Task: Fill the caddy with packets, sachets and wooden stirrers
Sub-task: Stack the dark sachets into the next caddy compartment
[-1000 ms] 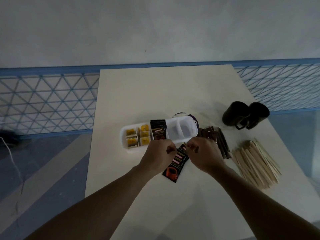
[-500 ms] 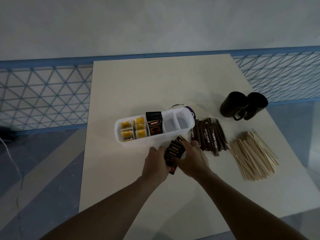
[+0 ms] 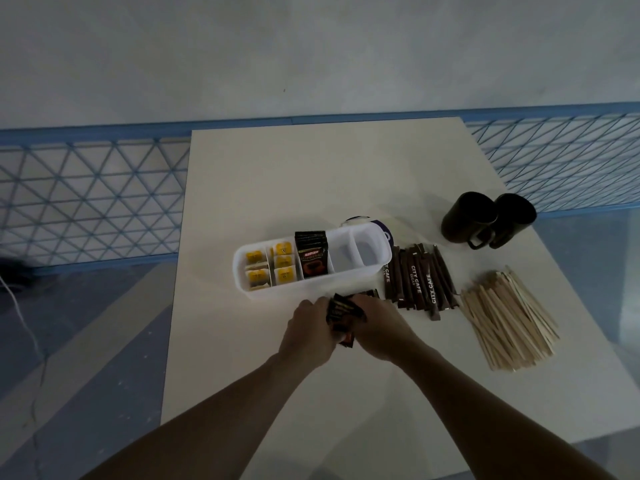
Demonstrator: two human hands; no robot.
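Observation:
A white divided caddy (image 3: 360, 277) stands mid-table. Its left compartments hold yellow tea packets (image 3: 283, 263), the middle one holds black coffee sachets (image 3: 311, 258), and the two right compartments look empty. Just in front of the caddy, my left hand (image 3: 306, 329) and my right hand (image 3: 375, 325) both grip a small stack of black coffee sachets (image 3: 341, 311) between them. Brown sugar sticks (image 3: 417, 280) lie right of the caddy. A pile of wooden stirrers (image 3: 509, 315) lies further right.
Two black mugs (image 3: 485, 218) stand at the back right near the table's edge. A purple-and-white round object (image 3: 379, 226) peeks out behind the caddy. The cream table (image 3: 311, 174) ends at a blue mesh railing and a grey wall.
Both hands gathered the black coffee sachets off the table into a stack and drew slightly back from the caddy. The camera view shifted a little.

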